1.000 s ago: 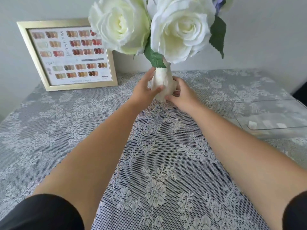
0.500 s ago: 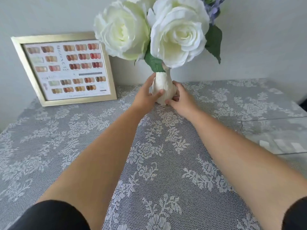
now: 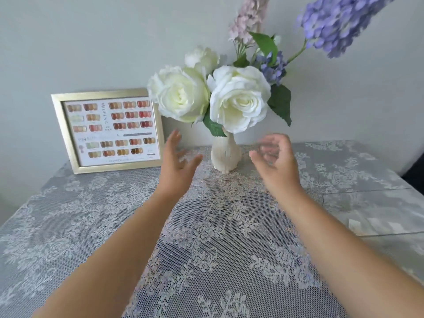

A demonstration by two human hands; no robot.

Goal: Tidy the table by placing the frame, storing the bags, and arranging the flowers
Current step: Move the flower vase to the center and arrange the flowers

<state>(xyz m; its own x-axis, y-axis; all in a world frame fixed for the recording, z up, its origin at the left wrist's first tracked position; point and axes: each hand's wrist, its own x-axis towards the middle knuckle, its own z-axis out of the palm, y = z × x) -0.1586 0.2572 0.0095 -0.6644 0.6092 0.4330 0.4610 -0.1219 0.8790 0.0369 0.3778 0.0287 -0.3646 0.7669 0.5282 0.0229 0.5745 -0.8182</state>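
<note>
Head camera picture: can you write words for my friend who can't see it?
Two bare hands, the left hand and right hand, hover open on either side of a white vase, not touching it. The vase holds white roses and purple flowers on a lace tablecloth, beside a gold frame leaning on the wall.

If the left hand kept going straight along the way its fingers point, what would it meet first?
Probably the gold frame: the left hand points up and away, towards the frame's right edge, though depth is unclear.
</note>
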